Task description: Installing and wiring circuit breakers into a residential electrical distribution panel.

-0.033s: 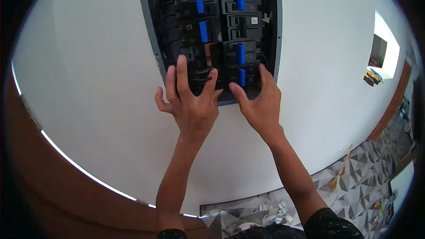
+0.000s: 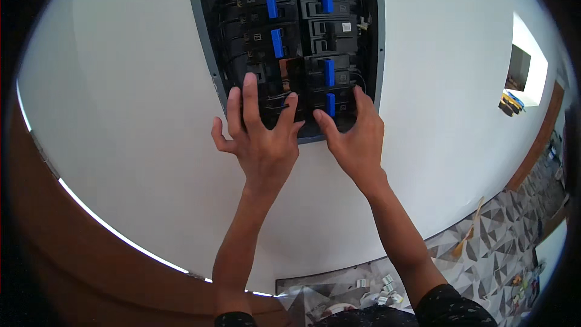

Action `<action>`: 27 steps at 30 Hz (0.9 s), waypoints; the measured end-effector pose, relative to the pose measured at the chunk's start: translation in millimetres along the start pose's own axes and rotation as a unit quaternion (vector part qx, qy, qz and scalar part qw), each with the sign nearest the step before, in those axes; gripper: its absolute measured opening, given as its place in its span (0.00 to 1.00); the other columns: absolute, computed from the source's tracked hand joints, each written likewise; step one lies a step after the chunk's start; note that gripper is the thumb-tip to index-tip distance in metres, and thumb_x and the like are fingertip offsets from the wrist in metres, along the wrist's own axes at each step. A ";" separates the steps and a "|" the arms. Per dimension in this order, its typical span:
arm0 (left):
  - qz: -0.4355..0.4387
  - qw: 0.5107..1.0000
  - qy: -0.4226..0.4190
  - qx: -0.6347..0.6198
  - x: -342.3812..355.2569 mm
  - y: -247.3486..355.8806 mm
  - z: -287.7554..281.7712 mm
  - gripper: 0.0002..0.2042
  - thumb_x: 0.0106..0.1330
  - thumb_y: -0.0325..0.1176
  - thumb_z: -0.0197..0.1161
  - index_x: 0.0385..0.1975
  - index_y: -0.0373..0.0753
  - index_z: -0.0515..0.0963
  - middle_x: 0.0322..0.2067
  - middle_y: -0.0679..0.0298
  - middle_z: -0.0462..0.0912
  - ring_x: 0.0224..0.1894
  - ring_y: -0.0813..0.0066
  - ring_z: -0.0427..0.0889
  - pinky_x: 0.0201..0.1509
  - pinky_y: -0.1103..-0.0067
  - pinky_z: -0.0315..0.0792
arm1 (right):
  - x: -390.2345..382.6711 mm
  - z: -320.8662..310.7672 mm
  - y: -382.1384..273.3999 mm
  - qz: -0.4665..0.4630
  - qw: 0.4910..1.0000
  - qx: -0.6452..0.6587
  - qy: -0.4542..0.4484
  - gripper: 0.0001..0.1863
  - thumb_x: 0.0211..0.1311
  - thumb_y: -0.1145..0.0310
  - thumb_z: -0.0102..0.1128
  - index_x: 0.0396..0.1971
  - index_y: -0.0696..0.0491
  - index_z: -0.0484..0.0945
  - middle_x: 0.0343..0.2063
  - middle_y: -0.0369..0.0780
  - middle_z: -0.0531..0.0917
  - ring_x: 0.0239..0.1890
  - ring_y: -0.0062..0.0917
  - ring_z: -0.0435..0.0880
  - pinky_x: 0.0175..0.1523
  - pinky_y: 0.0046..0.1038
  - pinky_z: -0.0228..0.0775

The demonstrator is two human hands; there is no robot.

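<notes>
An electrical panel (image 2: 194, 21) with a grey metal frame is set in the white wall. Two columns of black circuit breakers fill it, several with blue handle ties (image 2: 330, 72). My left hand (image 2: 266, 148) is at the lower left of the panel, fingers spread, its index fingertip by black wires (image 2: 275, 107). Just above that fingertip, a strip of copper bus bar (image 2: 285, 72) lies exposed between the columns. My right hand (image 2: 360, 145) spans the lowest right circuit breaker (image 2: 343, 98), thumb at its lower left and fingers at its right edge. Its other fingers are hidden.
Loose wires (image 2: 363, 24) run along the panel's inner sides. To the right is a wall opening (image 2: 517, 69) with yellow-handled tools (image 2: 511, 104) at its lower edge. Below, a broom (image 2: 465, 242) and small white boxes (image 2: 384, 290) are on the patterned floor (image 2: 484, 266).
</notes>
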State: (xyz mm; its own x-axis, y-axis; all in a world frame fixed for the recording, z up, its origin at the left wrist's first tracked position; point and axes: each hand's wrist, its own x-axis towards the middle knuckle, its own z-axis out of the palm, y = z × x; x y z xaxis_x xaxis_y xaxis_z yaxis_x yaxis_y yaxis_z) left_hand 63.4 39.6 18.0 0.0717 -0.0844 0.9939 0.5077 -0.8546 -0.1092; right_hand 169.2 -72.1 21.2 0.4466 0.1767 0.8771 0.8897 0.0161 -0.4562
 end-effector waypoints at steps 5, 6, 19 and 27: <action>0.043 0.999 -0.032 0.010 8.2 -1.9 -5.5 0.14 0.49 0.40 0.74 0.37 0.57 0.84 0.68 0.56 0.60 0.70 0.56 0.54 0.65 0.52 0.36 | 0.1 10.4 -3.4 0.012 0.997 -0.061 0.047 0.37 0.49 0.58 0.73 0.51 0.69 0.67 0.43 0.55 0.77 0.46 0.46 0.77 0.48 0.40 0.71; 0.046 0.998 -0.034 0.015 8.8 -2.7 -5.6 0.14 0.49 0.40 0.74 0.37 0.57 0.84 0.68 0.56 0.60 0.70 0.56 0.54 0.65 0.52 0.36 | 1.1 10.2 -4.9 0.014 0.997 -0.056 0.047 0.37 0.49 0.58 0.73 0.51 0.69 0.67 0.43 0.55 0.77 0.46 0.46 0.77 0.48 0.40 0.71; 0.020 0.999 -0.036 0.005 1.8 10.8 -23.7 0.21 0.50 0.30 0.72 0.47 0.51 0.80 0.61 0.53 0.67 0.67 0.47 0.60 0.64 0.48 0.53 | -4.4 6.4 -8.8 0.035 0.999 0.005 0.020 0.40 0.48 0.61 0.73 0.55 0.69 0.64 0.46 0.56 0.76 0.46 0.48 0.78 0.49 0.39 0.72; -0.591 0.467 -0.012 -0.658 -21.4 89.5 -30.4 0.22 0.67 0.31 0.61 0.56 0.26 0.64 0.52 0.52 0.73 0.56 0.63 0.74 0.65 0.71 0.67 | -7.0 -13.5 20.9 0.050 0.989 0.139 0.010 0.31 0.57 0.66 0.67 0.55 0.69 0.68 0.46 0.54 0.81 0.47 0.35 0.83 0.49 0.29 0.75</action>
State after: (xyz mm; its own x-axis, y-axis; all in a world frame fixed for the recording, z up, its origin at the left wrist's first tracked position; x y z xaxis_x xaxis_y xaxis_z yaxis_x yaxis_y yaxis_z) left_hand 81.2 -50.6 -12.5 0.4269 0.8368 0.3427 -0.7603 0.1270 0.6371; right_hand 185.9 -86.2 7.6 0.5357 0.1719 0.8267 0.7817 0.2693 -0.5625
